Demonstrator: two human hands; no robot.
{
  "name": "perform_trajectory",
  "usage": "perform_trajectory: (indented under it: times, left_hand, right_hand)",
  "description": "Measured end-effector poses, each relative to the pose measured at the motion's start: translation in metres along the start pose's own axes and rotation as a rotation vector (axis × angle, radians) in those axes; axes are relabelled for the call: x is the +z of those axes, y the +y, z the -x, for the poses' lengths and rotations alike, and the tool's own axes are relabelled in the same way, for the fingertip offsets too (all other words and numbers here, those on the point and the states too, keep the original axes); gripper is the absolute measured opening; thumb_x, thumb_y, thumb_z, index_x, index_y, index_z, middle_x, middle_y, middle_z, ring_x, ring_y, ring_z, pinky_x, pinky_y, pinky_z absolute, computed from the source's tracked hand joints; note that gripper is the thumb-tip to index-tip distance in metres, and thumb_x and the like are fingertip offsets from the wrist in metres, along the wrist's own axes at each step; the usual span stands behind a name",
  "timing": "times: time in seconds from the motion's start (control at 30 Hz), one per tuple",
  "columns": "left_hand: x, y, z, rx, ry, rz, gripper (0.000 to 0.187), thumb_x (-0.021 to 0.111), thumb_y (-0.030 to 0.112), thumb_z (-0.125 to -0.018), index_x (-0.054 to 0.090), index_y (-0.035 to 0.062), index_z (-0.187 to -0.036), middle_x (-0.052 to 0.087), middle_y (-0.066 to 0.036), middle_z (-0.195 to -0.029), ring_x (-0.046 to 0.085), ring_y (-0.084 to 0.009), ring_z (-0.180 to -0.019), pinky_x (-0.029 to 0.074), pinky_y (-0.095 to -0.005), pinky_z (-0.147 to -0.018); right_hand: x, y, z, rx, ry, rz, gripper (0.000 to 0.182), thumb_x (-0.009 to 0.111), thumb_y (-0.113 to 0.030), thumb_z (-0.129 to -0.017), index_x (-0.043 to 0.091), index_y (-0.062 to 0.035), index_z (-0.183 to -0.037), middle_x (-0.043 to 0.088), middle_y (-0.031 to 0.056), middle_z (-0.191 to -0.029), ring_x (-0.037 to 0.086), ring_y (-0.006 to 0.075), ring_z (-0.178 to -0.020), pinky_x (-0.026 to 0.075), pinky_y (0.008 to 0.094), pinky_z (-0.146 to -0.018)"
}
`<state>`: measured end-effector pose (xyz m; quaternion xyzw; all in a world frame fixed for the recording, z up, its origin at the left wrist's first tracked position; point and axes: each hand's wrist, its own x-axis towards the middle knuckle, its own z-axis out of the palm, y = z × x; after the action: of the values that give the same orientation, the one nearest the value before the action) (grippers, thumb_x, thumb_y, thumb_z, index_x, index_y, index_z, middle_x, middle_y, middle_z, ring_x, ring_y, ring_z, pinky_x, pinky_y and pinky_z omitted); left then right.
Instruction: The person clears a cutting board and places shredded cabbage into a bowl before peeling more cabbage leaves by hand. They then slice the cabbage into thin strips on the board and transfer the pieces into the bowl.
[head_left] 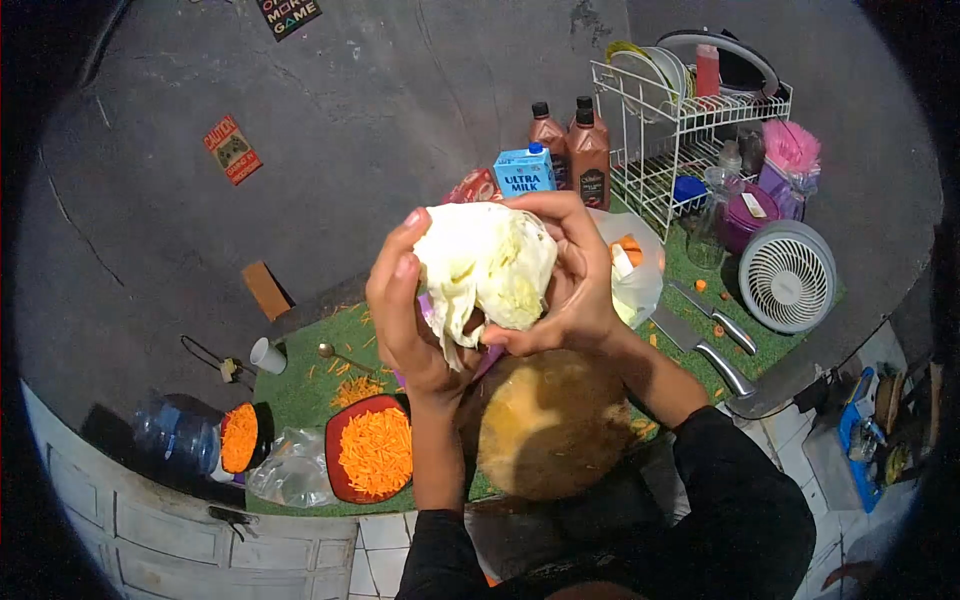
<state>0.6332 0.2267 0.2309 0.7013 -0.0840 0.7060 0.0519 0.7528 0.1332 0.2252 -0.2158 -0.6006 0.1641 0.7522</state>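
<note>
A pale piece of cabbage [485, 262] is held up above the table between both hands, with ragged leaves hanging from its lower edge. My left hand [405, 310] wraps its fingers around the left side. Around the right side curls my right hand [578, 280], thumb beneath. Below them lies a round wooden chopping board [550, 430], wet-looking and partly shaded. Something purple shows behind the hands, mostly hidden. Shredded carrot [376, 450] fills a dark red square plate [335, 460] near my left forearm.
Two knives, a broad one [700, 350] and a smaller one [735, 330], lie right of the board. Beyond them stand a fan [788, 277], a glass jar [706, 235] and a white dish rack [680, 125]. A milk carton [525, 172] and sauce bottles [588, 160] stand behind.
</note>
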Motion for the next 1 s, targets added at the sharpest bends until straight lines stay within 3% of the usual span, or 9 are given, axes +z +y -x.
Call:
perform_trajectory:
  times: [0.1, 0.2, 0.23, 0.37, 0.6, 0.67, 0.77, 0.93, 1.0]
  left_hand:
    - [-0.006, 0.005, -0.006, 0.143, -0.050, -0.048, 0.064, 0.063, 0.042, -0.097, 0.040, 0.0019, -0.141, 0.054, -0.028, -0.133, 0.059, -0.0381, -0.119, 0.052, -0.0481, -0.098]
    - [-0.010, 0.006, -0.002, 0.175, -0.079, -0.155, 0.057, 0.063, 0.034, -0.098, 0.040, 0.0021, -0.139, 0.054, -0.028, -0.131, 0.060, -0.0381, -0.118, 0.054, -0.0468, -0.096]
    - [-0.010, 0.009, -0.003, 0.176, -0.066, -0.199, 0.054, 0.064, 0.030, -0.098, 0.040, 0.0025, -0.138, 0.054, -0.028, -0.130, 0.060, -0.0378, -0.117, 0.056, -0.0466, -0.094]
    - [-0.007, 0.008, 0.002, 0.224, 0.005, -0.169, 0.055, 0.066, 0.026, -0.096, 0.040, 0.0038, -0.139, 0.054, -0.028, -0.130, 0.061, -0.0374, -0.115, 0.058, -0.0453, -0.091]
    - [-0.010, 0.013, 0.006, 0.165, 0.029, -0.022, 0.053, 0.064, 0.026, -0.097, 0.039, 0.0061, -0.140, 0.054, -0.028, -0.128, 0.063, -0.0404, -0.110, 0.060, -0.0481, -0.087]
    - [-0.010, 0.019, 0.003, 0.111, 0.088, 0.016, 0.034, 0.058, 0.014, -0.099, 0.046, 0.0048, -0.129, 0.058, -0.025, -0.123, 0.064, -0.0403, -0.108, 0.058, -0.0498, -0.089]
    - [-0.007, 0.023, -0.002, 0.166, 0.092, -0.035, 0.035, 0.062, 0.013, -0.096, 0.048, 0.0061, -0.127, 0.057, -0.022, -0.121, 0.064, -0.0385, -0.105, 0.058, -0.0474, -0.088]
    - [-0.004, 0.029, -0.001, 0.185, 0.090, -0.162, 0.039, 0.068, 0.015, -0.092, 0.049, 0.0061, -0.126, 0.055, -0.019, -0.121, 0.064, -0.0344, -0.101, 0.058, -0.0423, -0.083]
    - [-0.008, 0.028, -0.003, 0.181, 0.028, -0.270, 0.053, 0.068, 0.035, -0.092, 0.050, 0.0016, -0.128, 0.059, -0.020, -0.120, 0.061, -0.0326, -0.105, 0.056, -0.0414, -0.085]
  right_hand:
    - [-0.006, 0.000, 0.000, -0.154, -0.101, 0.125, 0.096, 0.096, -0.004, -0.057, 0.039, -0.0007, -0.134, 0.052, 0.0171, -0.137, 0.051, 0.0237, -0.130, 0.040, 0.0381, -0.114]
    - [-0.011, 0.005, 0.000, -0.299, -0.155, 0.172, 0.097, 0.096, -0.004, -0.055, 0.040, -0.0002, -0.134, 0.051, 0.0187, -0.138, 0.053, 0.0241, -0.130, 0.041, 0.0387, -0.113]
    - [-0.011, 0.004, 0.001, -0.316, -0.160, 0.216, 0.099, 0.098, -0.008, -0.054, 0.040, -0.0009, -0.134, 0.051, 0.0218, -0.138, 0.053, 0.0288, -0.130, 0.042, 0.0428, -0.112]
    - [-0.013, 0.010, -0.003, -0.431, -0.251, 0.147, 0.098, 0.099, -0.020, -0.057, 0.039, -0.0045, -0.133, 0.050, 0.0268, -0.138, 0.051, 0.0399, -0.131, 0.042, 0.0514, -0.110]
    - [-0.015, -0.003, -0.009, -0.534, -0.282, 0.264, 0.093, 0.097, -0.026, -0.061, 0.040, -0.0043, -0.131, 0.057, 0.0287, -0.130, 0.058, 0.0426, -0.123, 0.047, 0.0525, -0.104]
    - [-0.016, -0.005, -0.012, -0.574, -0.338, 0.335, 0.091, 0.093, -0.043, -0.064, 0.038, -0.0067, -0.128, 0.059, 0.0331, -0.126, 0.061, 0.0449, -0.118, 0.047, 0.0567, -0.103]
    - [-0.019, -0.008, -0.015, -0.576, -0.369, 0.232, 0.091, 0.096, -0.030, -0.062, 0.043, -0.0054, -0.132, 0.059, 0.0287, -0.129, 0.059, 0.0451, -0.121, 0.049, 0.0545, -0.100]
    - [-0.028, -0.014, -0.017, -0.517, -0.404, 0.230, 0.092, 0.097, -0.027, -0.059, 0.045, -0.0056, -0.132, 0.059, 0.0244, -0.133, 0.057, 0.0410, -0.126, 0.047, 0.0520, -0.104]
    - [-0.031, -0.013, -0.016, -0.464, -0.435, 0.179, 0.091, 0.097, -0.024, -0.058, 0.046, -0.0052, -0.131, 0.058, 0.0230, -0.135, 0.055, 0.0381, -0.129, 0.045, 0.0493, -0.106]
